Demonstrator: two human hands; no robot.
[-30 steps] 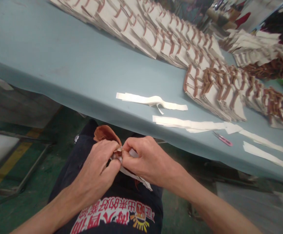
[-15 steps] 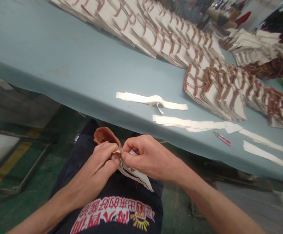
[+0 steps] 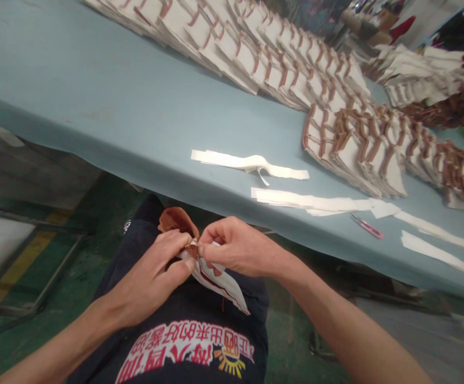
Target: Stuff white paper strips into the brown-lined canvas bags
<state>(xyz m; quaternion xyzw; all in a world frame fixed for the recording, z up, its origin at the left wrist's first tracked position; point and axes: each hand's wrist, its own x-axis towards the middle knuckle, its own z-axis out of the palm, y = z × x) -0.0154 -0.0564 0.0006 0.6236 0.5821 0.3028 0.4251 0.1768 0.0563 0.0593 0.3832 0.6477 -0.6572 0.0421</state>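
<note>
Over my lap, a white fabric piece with brown edging (image 3: 224, 288) and a brown flap (image 3: 178, 220) is held between both hands. My left hand (image 3: 172, 261) pinches it at the folded brown edge, thumb toward me. Close beside it, my right hand (image 3: 228, 246) is closed, its thumb and forefinger pinching the same piece at the fold. The pointed white end hangs down to the right. Fingers cover the exact spot where the hands meet, so any small detail there is hidden.
A blue-green covered table (image 3: 136, 106) runs across in front. On it lie white strips (image 3: 252, 162), more strips (image 3: 312, 204), pink-handled thread snips (image 3: 368, 226) and long overlapping rows of brown-edged white pieces (image 3: 272, 69). A metal frame (image 3: 40, 298) stands at the left.
My right hand has shifted slightly up and away from the left, still pinching at the fold. The brown flap has tilted a little to the right.
</note>
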